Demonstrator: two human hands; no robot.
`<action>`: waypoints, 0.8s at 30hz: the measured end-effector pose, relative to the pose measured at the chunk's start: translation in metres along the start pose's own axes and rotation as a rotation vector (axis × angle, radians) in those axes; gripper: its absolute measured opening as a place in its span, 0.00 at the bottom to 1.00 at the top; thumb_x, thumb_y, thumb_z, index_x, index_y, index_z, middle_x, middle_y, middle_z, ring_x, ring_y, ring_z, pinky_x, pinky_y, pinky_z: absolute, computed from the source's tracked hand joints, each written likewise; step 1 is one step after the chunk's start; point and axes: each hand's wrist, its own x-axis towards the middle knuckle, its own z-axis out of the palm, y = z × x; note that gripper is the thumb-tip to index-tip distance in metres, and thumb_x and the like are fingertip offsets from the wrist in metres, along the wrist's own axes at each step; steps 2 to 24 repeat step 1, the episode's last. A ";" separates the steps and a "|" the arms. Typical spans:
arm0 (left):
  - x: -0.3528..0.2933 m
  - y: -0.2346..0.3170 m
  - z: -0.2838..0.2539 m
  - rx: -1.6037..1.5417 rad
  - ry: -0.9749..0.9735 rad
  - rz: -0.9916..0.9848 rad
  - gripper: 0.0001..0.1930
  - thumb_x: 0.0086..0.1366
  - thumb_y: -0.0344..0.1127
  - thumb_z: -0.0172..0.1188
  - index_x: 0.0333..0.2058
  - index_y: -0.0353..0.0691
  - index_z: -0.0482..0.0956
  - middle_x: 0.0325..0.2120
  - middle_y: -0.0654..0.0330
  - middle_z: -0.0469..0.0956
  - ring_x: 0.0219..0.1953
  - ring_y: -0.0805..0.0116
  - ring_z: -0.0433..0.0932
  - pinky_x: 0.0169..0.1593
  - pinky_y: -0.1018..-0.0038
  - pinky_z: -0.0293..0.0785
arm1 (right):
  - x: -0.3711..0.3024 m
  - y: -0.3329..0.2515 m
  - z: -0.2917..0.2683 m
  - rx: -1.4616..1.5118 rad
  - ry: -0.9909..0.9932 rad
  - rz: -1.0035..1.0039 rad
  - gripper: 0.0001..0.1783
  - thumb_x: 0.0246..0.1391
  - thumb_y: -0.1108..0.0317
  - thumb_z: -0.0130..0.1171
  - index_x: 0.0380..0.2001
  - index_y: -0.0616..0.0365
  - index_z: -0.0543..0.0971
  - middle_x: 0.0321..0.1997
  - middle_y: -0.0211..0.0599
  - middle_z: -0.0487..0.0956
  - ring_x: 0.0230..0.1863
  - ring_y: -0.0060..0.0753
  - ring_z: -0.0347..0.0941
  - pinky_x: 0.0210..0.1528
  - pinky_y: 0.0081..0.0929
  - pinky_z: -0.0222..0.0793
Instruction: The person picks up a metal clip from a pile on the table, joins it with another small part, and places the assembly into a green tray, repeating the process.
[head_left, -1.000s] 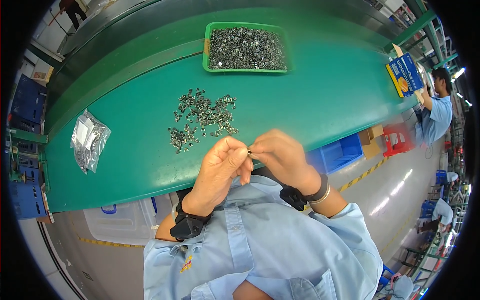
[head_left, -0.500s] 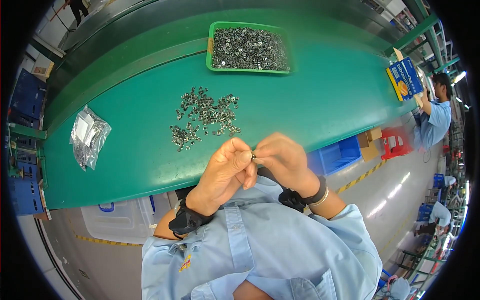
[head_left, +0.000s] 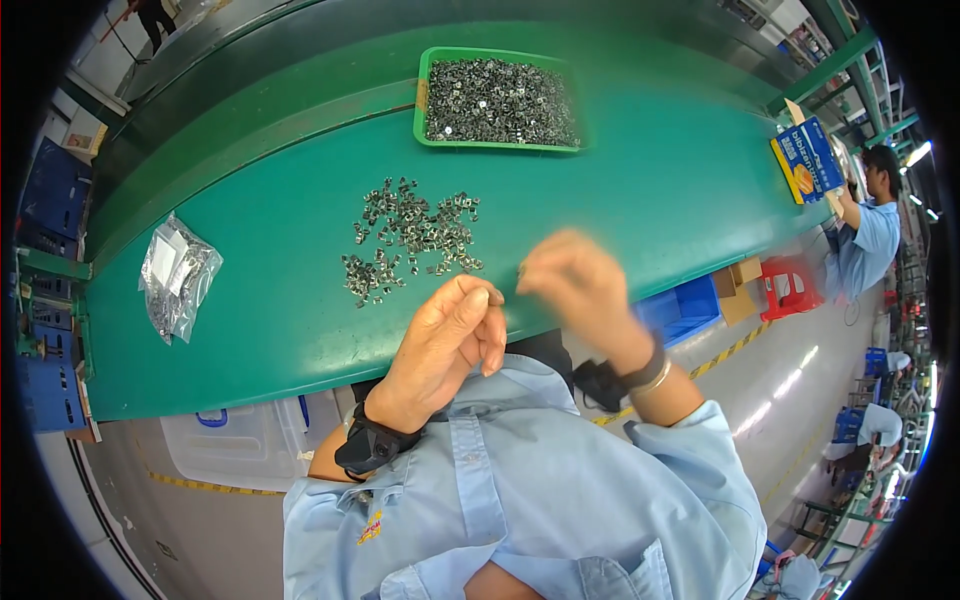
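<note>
My left hand [head_left: 445, 345] is raised over the near edge of the green table [head_left: 290, 330], its thumb and forefinger pressed together. What lies between them, if anything, is too small to make out. To its right, my right hand [head_left: 580, 290] is blurred by motion, fingers curled toward the thumb. A tiny dark spot shows at its fingertips, too smeared to name. Just beyond the hands lies a loose pile of small shiny metal parts [head_left: 415, 225]. Farther back stands a green tray [head_left: 500, 147] filled with many more such parts.
A clear plastic bag [head_left: 178, 275] of parts lies at the left. A blue and yellow box [head_left: 808, 160] stands at the far right, beside a person in light blue. Below the table's edge are a blue bin [head_left: 680, 310], a red stool [head_left: 790, 288] and a clear lidded box [head_left: 235, 445].
My hands were together, fingertips meeting at a tiny dark piece. Now my right hand has pulled away, up and to the right, while my left hand stays almost in place.
</note>
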 end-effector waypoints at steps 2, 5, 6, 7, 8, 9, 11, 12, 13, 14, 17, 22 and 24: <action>0.000 0.001 -0.001 0.001 -0.003 -0.002 0.08 0.66 0.38 0.53 0.37 0.40 0.67 0.21 0.59 0.74 0.19 0.71 0.71 0.23 0.77 0.67 | 0.001 -0.001 0.000 -0.004 0.000 -0.001 0.05 0.48 0.77 0.60 0.30 0.57 0.75 0.31 0.34 0.77 0.31 0.32 0.73 0.33 0.24 0.70; 0.000 0.001 -0.001 0.001 -0.003 -0.002 0.08 0.66 0.38 0.53 0.37 0.40 0.67 0.21 0.59 0.74 0.19 0.71 0.71 0.23 0.77 0.67 | 0.001 -0.001 0.000 -0.004 0.000 -0.001 0.05 0.48 0.77 0.60 0.30 0.57 0.75 0.31 0.34 0.77 0.31 0.32 0.73 0.33 0.24 0.70; 0.000 0.001 -0.001 0.001 -0.003 -0.002 0.08 0.66 0.38 0.53 0.37 0.40 0.67 0.21 0.59 0.74 0.19 0.71 0.71 0.23 0.77 0.67 | 0.001 -0.001 0.000 -0.004 0.000 -0.001 0.05 0.48 0.77 0.60 0.30 0.57 0.75 0.31 0.34 0.77 0.31 0.32 0.73 0.33 0.24 0.70; 0.000 0.001 -0.001 0.001 -0.003 -0.002 0.08 0.66 0.38 0.53 0.37 0.40 0.67 0.21 0.59 0.74 0.19 0.71 0.71 0.23 0.77 0.67 | 0.001 -0.001 0.000 -0.004 0.000 -0.001 0.05 0.48 0.77 0.60 0.30 0.57 0.75 0.31 0.34 0.77 0.31 0.32 0.73 0.33 0.24 0.70; 0.000 0.001 -0.001 0.001 -0.003 -0.002 0.08 0.66 0.38 0.53 0.37 0.40 0.67 0.21 0.59 0.74 0.19 0.71 0.71 0.23 0.77 0.67 | 0.001 -0.001 0.000 -0.004 0.000 -0.001 0.05 0.48 0.77 0.60 0.30 0.57 0.75 0.31 0.34 0.77 0.31 0.32 0.73 0.33 0.24 0.70; 0.000 0.001 -0.001 0.001 -0.003 -0.002 0.08 0.66 0.38 0.53 0.37 0.40 0.67 0.21 0.59 0.74 0.19 0.71 0.71 0.23 0.77 0.67 | 0.001 -0.001 0.000 -0.004 0.000 -0.001 0.05 0.48 0.77 0.60 0.30 0.57 0.75 0.31 0.34 0.77 0.31 0.32 0.73 0.33 0.24 0.70; 0.000 0.001 -0.001 0.001 -0.003 -0.002 0.08 0.66 0.38 0.53 0.37 0.40 0.67 0.21 0.59 0.74 0.19 0.71 0.71 0.23 0.77 0.67 | 0.001 -0.001 0.000 -0.004 0.000 -0.001 0.05 0.48 0.77 0.60 0.30 0.57 0.75 0.31 0.34 0.77 0.31 0.32 0.73 0.33 0.24 0.70; 0.000 0.001 -0.001 0.001 -0.003 -0.002 0.08 0.66 0.38 0.53 0.37 0.40 0.67 0.21 0.59 0.74 0.19 0.71 0.71 0.23 0.77 0.67 | 0.001 -0.001 0.000 -0.004 0.000 -0.001 0.05 0.48 0.77 0.60 0.30 0.57 0.75 0.31 0.34 0.77 0.31 0.32 0.73 0.33 0.24 0.70; 0.000 0.001 -0.001 0.001 -0.003 -0.002 0.08 0.66 0.38 0.53 0.37 0.40 0.67 0.21 0.59 0.74 0.19 0.71 0.71 0.23 0.77 0.67 | 0.001 -0.001 0.000 -0.004 0.000 -0.001 0.05 0.48 0.77 0.60 0.30 0.57 0.75 0.31 0.34 0.77 0.31 0.32 0.73 0.33 0.24 0.70; 0.000 0.001 -0.001 0.001 -0.003 -0.002 0.08 0.66 0.38 0.53 0.37 0.40 0.67 0.21 0.59 0.74 0.19 0.71 0.71 0.23 0.77 0.67 | 0.001 -0.001 0.000 -0.004 0.000 -0.001 0.05 0.48 0.77 0.60 0.30 0.57 0.75 0.31 0.34 0.77 0.31 0.32 0.73 0.33 0.24 0.70; 0.000 0.001 -0.001 0.001 -0.003 -0.002 0.08 0.66 0.38 0.53 0.37 0.40 0.67 0.21 0.59 0.74 0.19 0.71 0.71 0.23 0.77 0.67 | 0.001 -0.001 0.000 -0.004 0.000 -0.001 0.05 0.48 0.77 0.60 0.30 0.57 0.75 0.31 0.34 0.77 0.31 0.32 0.73 0.33 0.24 0.70; 0.000 0.001 -0.001 0.001 -0.003 -0.002 0.08 0.66 0.38 0.53 0.37 0.40 0.67 0.21 0.59 0.74 0.19 0.71 0.71 0.23 0.77 0.67 | 0.001 -0.001 0.000 -0.004 0.000 -0.001 0.05 0.48 0.77 0.60 0.30 0.57 0.75 0.31 0.34 0.77 0.31 0.32 0.73 0.33 0.24 0.70; 0.000 0.001 -0.001 0.001 -0.003 -0.002 0.08 0.66 0.38 0.53 0.37 0.40 0.67 0.21 0.59 0.74 0.19 0.71 0.71 0.23 0.77 0.67 | 0.001 -0.001 0.000 -0.004 0.000 -0.001 0.05 0.48 0.77 0.60 0.30 0.57 0.75 0.31 0.34 0.77 0.31 0.32 0.73 0.33 0.24 0.70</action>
